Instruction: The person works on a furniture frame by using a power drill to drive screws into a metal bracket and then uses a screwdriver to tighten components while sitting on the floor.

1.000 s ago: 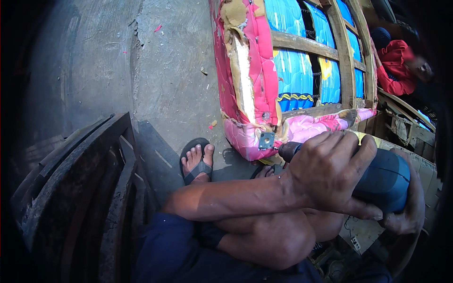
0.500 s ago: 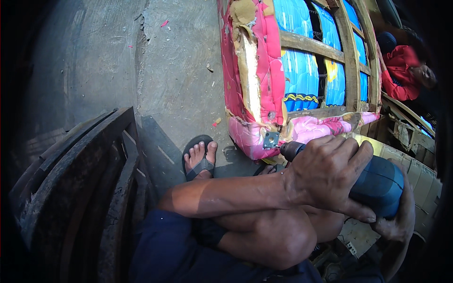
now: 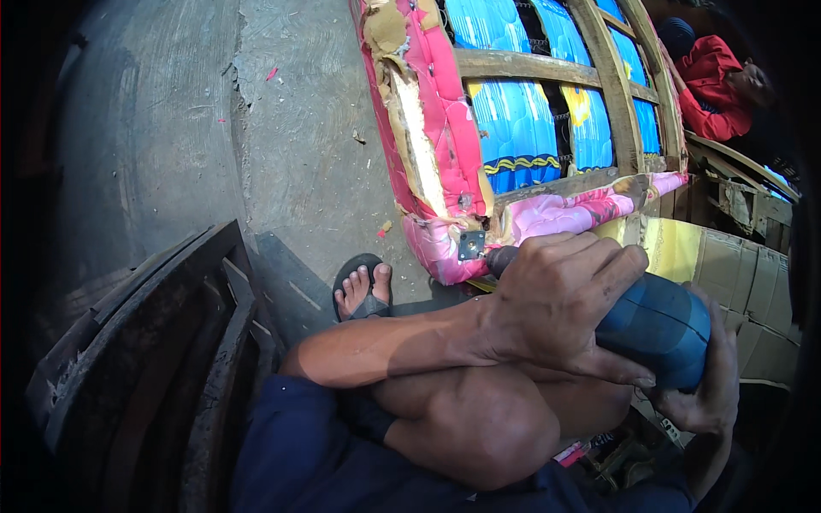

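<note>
A dark blue power drill [image 3: 657, 329] lies sideways between my two hands. My left hand [image 3: 556, 295] wraps over its front part, fingers closed round the body. At its back end my right hand [image 3: 705, 389] is curled round the drill, most of its fingers hidden. The drill's dark nose points left at a small square metal plate [image 3: 471, 245] with holes. That plate sits on the corner of a pink, padded frame [image 3: 462, 145]. The drill's tip is at the plate's lower right edge; whether it touches a screw there cannot be made out.
Wooden slats [image 3: 547, 70] cross the frame over blue patterned fabric [image 3: 517, 128]. A dark slatted wooden piece [image 3: 162, 342] stands at my left. Flattened cardboard [image 3: 753, 274] lies at the right. A person in a red top [image 3: 714, 81] sits at the far right.
The view has shifted, so the frame, drill and both hands appear farther left. The drill stays at the metal plate, and my hands keep their hold.
</note>
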Tool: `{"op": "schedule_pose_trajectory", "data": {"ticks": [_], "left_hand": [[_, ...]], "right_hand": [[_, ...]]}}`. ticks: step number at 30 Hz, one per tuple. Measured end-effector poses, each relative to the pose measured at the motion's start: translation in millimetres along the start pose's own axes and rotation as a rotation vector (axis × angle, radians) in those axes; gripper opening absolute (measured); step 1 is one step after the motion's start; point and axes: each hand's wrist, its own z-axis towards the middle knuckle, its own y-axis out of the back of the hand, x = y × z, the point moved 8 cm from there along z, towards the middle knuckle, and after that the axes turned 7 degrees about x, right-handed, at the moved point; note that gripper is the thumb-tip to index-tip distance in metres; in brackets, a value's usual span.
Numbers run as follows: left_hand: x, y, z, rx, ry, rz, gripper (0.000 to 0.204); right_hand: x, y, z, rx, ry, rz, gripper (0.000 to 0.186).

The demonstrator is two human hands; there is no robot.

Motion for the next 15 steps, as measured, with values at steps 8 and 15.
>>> {"op": "schedule_pose_trajectory", "data": {"ticks": [8,15], "left_hand": [[81,90,-47,-0.384,0.452,0.321,0.028],[67,96,-95,-0.378,0.532,0.75,0.037]], "right_hand": [[-132,-61,-93,-0.455,0.238,0.298,0.099],[-273,-230,-127,-0.603,-0.206,1.135,0.102]]}}
